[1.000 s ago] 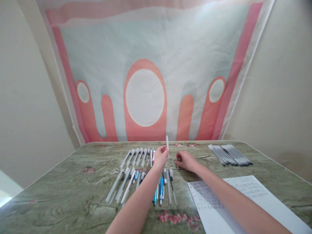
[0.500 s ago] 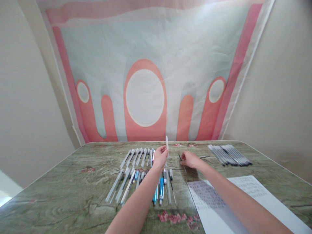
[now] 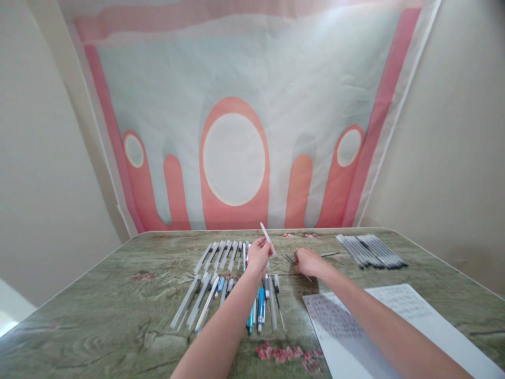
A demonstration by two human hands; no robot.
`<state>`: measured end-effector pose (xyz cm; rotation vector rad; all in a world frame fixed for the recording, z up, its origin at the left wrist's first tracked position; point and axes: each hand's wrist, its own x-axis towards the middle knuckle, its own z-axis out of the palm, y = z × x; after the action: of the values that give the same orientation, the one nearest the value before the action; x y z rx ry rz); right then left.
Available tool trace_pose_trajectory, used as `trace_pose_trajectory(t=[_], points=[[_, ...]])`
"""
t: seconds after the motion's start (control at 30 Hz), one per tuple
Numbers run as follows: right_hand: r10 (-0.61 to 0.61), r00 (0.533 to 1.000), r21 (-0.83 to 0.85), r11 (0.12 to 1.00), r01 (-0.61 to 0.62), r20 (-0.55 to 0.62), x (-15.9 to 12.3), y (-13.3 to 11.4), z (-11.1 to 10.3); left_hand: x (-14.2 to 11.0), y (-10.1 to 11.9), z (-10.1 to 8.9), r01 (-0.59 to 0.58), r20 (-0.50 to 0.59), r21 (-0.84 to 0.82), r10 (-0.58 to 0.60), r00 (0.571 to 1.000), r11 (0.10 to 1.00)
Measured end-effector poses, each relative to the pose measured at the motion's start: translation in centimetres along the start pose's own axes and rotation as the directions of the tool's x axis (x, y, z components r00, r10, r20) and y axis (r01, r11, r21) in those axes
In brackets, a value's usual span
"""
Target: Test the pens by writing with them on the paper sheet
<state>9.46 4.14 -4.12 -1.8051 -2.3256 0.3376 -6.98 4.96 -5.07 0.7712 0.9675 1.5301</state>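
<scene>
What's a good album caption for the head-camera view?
Left hand holding a translucent pen barrel, right hand a thin refill, over a wood-grain table.

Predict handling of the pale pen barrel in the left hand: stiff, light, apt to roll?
Probably stiff: the pen barrel sticks straight out of the left hand with no visible sag. Likely light, as it is slim and looks like translucent plastic. It might roll if pushed on the table, since it looks tube-like.
</scene>
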Motion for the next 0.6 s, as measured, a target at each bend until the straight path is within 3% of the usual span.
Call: trace_pose_trajectory(t=[0.3,0.6], points=[[-0.282,0.958,0.244,0.934,0.261,0.054,-1.0,-0.2,-3.6,-0.3,0.8,0.0,-0.002,-0.114,-0.152,-0.016,0.993,0.988],[-0.301,0.953,0.327,0.905,0.274,0.034,-1.2,-0.4,-3.8,-0.6,1.3,0.1,0.014,-0.139,-0.207,-0.044,0.989,0.978]])
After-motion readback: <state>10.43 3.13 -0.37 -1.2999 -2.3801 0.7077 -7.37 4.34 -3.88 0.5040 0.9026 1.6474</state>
